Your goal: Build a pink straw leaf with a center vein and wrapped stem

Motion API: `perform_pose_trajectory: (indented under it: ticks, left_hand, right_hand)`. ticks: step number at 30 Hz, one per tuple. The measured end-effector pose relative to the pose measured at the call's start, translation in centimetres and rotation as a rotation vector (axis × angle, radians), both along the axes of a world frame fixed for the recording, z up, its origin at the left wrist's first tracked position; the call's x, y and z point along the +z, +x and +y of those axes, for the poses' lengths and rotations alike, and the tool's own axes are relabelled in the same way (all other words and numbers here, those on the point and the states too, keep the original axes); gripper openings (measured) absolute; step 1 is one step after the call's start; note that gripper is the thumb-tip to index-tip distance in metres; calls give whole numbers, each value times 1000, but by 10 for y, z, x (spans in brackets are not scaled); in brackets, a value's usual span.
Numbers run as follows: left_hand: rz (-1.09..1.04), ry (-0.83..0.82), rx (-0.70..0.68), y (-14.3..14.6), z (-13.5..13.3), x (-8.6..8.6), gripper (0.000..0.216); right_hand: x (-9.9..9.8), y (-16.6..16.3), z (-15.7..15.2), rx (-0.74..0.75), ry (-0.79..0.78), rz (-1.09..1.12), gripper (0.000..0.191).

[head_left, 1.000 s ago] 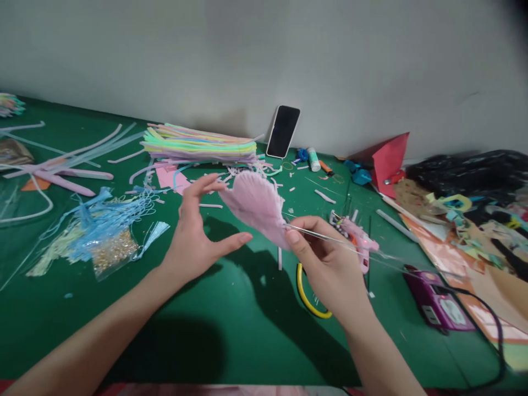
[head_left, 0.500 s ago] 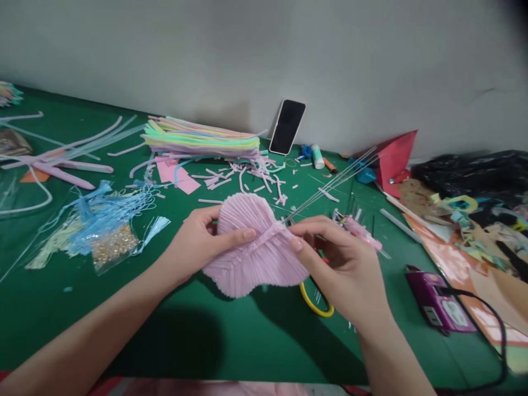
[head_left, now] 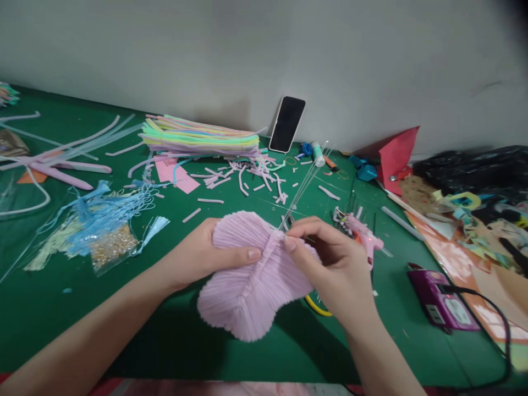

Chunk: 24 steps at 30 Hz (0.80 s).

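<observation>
Between my hands, above the table, is a lilac pipe-cleaner wing piece [head_left: 247,291], ribbed and lobed, with a raised strip along its middle. My left hand [head_left: 218,250] grips it from the left, thumb flat on top and fingers hidden behind. At the strip's upper end, my right hand [head_left: 325,253] pinches the edge between thumb and forefinger. Several thin wires [head_left: 303,184] stick out there, pointing away from me. Partly hidden below my right hand is a yellow scissor handle [head_left: 317,307]. A pink glue gun [head_left: 363,234] lies just beyond that hand.
A bundle of coloured pipe cleaners [head_left: 202,137] and lilac offcuts [head_left: 264,173] lie at the back, near a leaning phone [head_left: 287,124]. Blue tassels [head_left: 111,203] and a bag of gold bits [head_left: 113,247] are left. A purple power box [head_left: 443,300] with a cable sits right.
The wing piece has tilted and come lower towards me, showing more of its near lobes. Its wires now point more steeply away. My right hand has shifted slightly left, still pinching the strip's end.
</observation>
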<state>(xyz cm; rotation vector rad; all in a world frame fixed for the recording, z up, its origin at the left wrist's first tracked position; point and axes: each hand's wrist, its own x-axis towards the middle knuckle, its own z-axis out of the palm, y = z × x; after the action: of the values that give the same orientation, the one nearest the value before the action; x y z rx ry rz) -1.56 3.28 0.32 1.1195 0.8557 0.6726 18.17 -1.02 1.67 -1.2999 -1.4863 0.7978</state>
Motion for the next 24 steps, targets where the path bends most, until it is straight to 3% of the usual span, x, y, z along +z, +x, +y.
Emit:
perform_pose_trajectory:
  ticks: [8, 20, 24]
  left_hand:
    - [-72, -74, -75, -3, 1, 2, 17]
    - [-76, -150, -34, 0, 0, 0, 15]
    - [-48, -134, -30, 0, -1, -2, 15]
  right_hand:
    - [-5, 2, 0, 111, -200, 225, 6]
    - [2, 10, -6, 177, 261, -430, 12]
    - [1, 9, -8, 170, 279, -466, 12]
